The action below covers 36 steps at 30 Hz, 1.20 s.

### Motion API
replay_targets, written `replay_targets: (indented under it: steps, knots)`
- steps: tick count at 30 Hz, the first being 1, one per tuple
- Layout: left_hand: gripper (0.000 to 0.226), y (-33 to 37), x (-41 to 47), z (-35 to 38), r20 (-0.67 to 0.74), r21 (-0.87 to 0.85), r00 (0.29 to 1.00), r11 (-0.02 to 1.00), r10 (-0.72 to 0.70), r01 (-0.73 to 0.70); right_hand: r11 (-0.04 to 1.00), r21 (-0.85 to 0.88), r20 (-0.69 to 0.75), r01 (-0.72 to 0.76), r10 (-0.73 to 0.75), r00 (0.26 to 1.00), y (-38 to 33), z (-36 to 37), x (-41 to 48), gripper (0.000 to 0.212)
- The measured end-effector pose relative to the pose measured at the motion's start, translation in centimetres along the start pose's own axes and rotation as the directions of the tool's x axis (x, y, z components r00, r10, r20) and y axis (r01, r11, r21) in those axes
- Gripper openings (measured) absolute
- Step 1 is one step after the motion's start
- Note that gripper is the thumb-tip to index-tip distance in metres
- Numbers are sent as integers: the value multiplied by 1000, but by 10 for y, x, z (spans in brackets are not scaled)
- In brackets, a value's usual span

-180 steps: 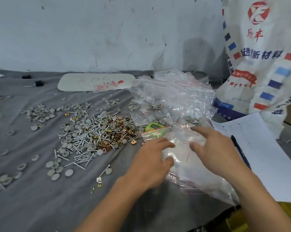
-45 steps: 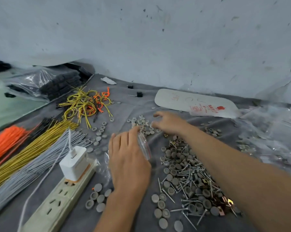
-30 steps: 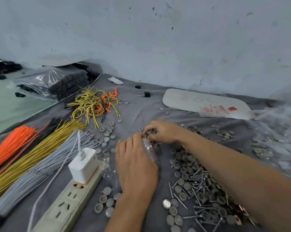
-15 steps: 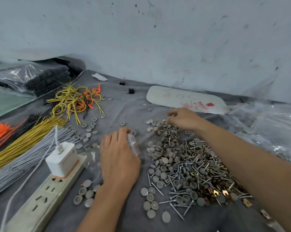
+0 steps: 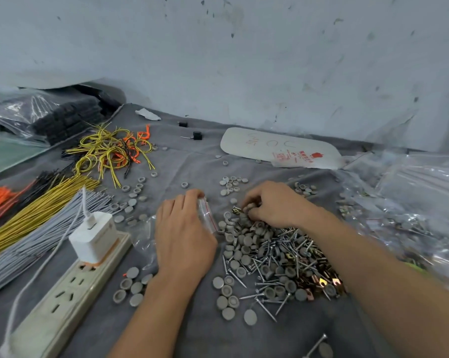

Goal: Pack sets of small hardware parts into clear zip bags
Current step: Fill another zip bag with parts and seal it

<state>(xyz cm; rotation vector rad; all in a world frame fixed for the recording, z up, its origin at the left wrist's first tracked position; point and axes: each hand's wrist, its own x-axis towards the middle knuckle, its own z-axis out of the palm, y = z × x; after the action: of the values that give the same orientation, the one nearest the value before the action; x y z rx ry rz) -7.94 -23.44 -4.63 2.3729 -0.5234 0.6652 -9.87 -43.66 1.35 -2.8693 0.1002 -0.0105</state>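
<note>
My left hand [image 5: 183,239] holds a clear zip bag [image 5: 207,215] with a red seal strip, its mouth turned towards the parts pile; the rest of the bag trails under my palm. My right hand [image 5: 271,204] has its fingers curled over several grey caps [image 5: 249,208] at the far edge of the pile. The pile [image 5: 275,259] is a mix of grey round caps, silver screws and brass clips on the grey cloth [image 5: 197,161].
A white power strip [image 5: 63,301] with a charger [image 5: 94,237] lies at the front left. Bundles of grey, yellow and orange wires [image 5: 32,218] lie left. Clear bags [image 5: 409,202] are heaped at right. A white label sheet [image 5: 277,148] lies by the wall.
My right hand has drawn back from the far caps to the near top of the pile and curled round some caps. My left hand keeps hold of the bag.
</note>
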Motion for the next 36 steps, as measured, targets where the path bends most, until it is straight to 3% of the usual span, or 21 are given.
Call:
replay_targets:
  steps: [5,8,15,20,26,31,34,36]
  knots:
    - [65,8,-5,-1,41,-52,992,992,121,-118,926,372,-192,-66,147,970,-1,7,-49,21]
    - [68,13,-8,1,89,-111,979,978,185,-175,875,480,-324,-61,241,915,1,22,-71,21]
    - [70,21,-13,9,178,-221,949,951,259,-218,921,390,-515,1,217,830,-2,40,-90,18]
    - [74,23,-14,11,202,-232,949,953,244,-196,932,351,-478,-91,262,838,6,40,-94,10]
    - [67,22,-15,9,180,-261,960,952,213,-162,960,229,-328,-162,232,916,9,43,-93,15]
    - [77,22,-14,7,214,-277,948,945,237,-173,926,355,-434,-125,282,856,10,41,-95,9]
    - [77,23,-14,5,205,-273,944,942,257,-197,871,490,-525,18,279,804,3,34,-98,8]
    - [66,26,-14,4,170,-283,939,927,299,-244,855,508,-524,103,212,825,-11,32,-97,11]
